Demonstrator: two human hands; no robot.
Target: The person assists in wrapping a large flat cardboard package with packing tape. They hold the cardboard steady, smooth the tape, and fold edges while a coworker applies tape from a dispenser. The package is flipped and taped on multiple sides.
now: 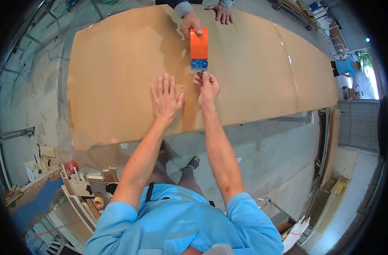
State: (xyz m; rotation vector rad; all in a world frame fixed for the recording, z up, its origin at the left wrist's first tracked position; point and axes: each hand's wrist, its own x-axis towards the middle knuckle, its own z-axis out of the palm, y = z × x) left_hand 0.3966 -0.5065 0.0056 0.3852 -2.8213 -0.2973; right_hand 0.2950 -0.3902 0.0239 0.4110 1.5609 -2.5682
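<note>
A large brown cardboard sheet [253, 80] lies in front of me. My left hand [166, 102] rests palm down on it near the front edge, fingers spread, holding nothing. Just right of it, my right hand [208, 88] is closed in a pinch, thumb against fingers. Its fingertips are at the blue front end of an orange tape dispenser [199, 44]; what lies between them is too small to make out. Across the sheet, a co-worker's hand [190, 25] grips the far end of the dispenser. The co-worker's other hand [220, 13] lies flat on the far edge.
A shiny clear strip [291, 63] crosses the sheet on the right. Wooden offcuts [96, 185] and a tape roll [99, 201] are at my lower left. Long boards [330, 148] stand at the right. Another person in blue [346, 66] is farther off.
</note>
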